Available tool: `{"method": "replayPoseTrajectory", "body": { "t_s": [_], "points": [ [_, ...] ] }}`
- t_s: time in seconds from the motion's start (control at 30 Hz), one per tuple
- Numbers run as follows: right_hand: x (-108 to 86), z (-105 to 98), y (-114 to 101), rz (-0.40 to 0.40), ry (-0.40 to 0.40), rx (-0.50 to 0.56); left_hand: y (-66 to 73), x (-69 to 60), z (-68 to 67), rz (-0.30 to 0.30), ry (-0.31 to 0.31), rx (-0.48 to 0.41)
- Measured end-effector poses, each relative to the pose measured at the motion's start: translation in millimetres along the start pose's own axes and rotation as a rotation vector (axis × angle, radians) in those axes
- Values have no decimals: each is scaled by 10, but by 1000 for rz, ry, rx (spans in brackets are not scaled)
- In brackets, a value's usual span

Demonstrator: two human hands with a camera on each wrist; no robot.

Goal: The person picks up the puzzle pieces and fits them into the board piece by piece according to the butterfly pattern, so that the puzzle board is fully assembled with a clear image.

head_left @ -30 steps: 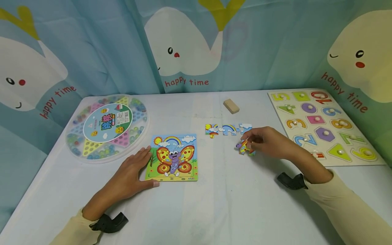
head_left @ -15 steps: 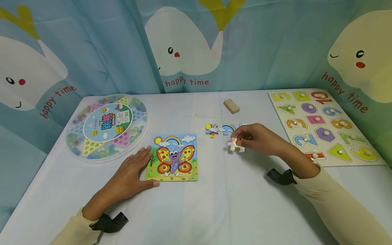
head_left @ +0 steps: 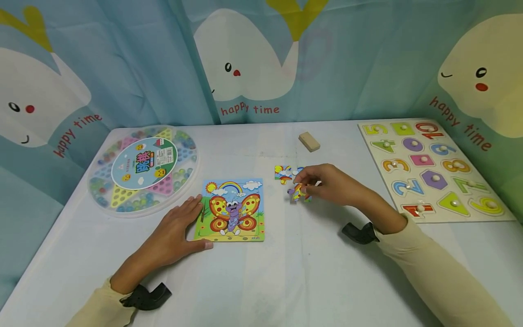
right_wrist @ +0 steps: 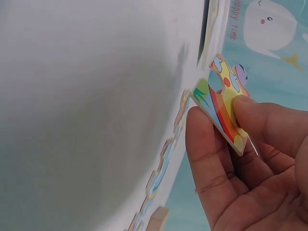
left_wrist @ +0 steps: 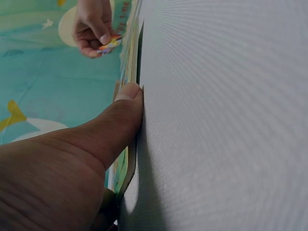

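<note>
My left hand [head_left: 175, 234] rests at the lower left corner of a square butterfly puzzle board [head_left: 234, 211], its fingers along the left side and its thumb at the front edge. In the left wrist view the thumb [left_wrist: 120, 108] lies against the board's edge. Between thumb and fingers, my right hand [head_left: 335, 185] pinches a colourful puzzle piece [right_wrist: 224, 113], held tilted above the table. Just behind it lies a row of puzzle pieces [head_left: 283, 172] with sun and rainbow prints, partly hidden by the right hand.
A round marble board game [head_left: 143, 170] lies at the left of the white table. At the right is a number peg board [head_left: 433, 172] with knobbed pieces. A small tan wooden block [head_left: 309, 141] sits towards the back, before a printed curtain [head_left: 347, 59].
My right hand has moved left with the puzzle piece, towards the butterfly board, and now covers part of the row of pieces. The left hand and the board have stayed in place.
</note>
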State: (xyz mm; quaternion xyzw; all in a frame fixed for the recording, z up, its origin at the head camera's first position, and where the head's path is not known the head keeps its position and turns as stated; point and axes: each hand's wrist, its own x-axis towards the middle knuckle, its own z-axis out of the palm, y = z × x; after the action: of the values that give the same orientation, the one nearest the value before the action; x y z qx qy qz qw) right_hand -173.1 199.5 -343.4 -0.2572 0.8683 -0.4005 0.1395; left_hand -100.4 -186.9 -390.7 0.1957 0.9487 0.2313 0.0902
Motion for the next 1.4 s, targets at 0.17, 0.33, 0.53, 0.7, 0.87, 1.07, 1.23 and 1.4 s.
{"method": "replayPoseTrajectory", "body": {
  "t_s": [0.17, 0.33, 0.53, 0.7, 0.87, 1.07, 1.23, 1.4],
  "points": [
    [80, 49, -55, -29, 6, -12, 7, 3, -3, 1, 3, -3],
    [162, 113, -96, -49, -1, 10, 14, 0, -10, 1, 5, -3],
    [231, 193, -140, -58, -19, 7, 20, -10, -14, 16, 19, 1],
    [263, 251, -174, -50, -37, 5, 29, -9, -27, 12, 8, 3],
    [309, 313, -195, -71, -49, 28, 25, -11, -27, 14, 3, 6],
    [347, 354, -257, -47, -76, 58, 20, -20, -31, 22, 12, 6],
    [386, 377, -322, -57, -98, 81, 12, -14, -28, 18, 7, 9],
    [442, 428, -384, -64, -105, 81, 2, -6, -22, 17, -1, 6]
  ]
}}
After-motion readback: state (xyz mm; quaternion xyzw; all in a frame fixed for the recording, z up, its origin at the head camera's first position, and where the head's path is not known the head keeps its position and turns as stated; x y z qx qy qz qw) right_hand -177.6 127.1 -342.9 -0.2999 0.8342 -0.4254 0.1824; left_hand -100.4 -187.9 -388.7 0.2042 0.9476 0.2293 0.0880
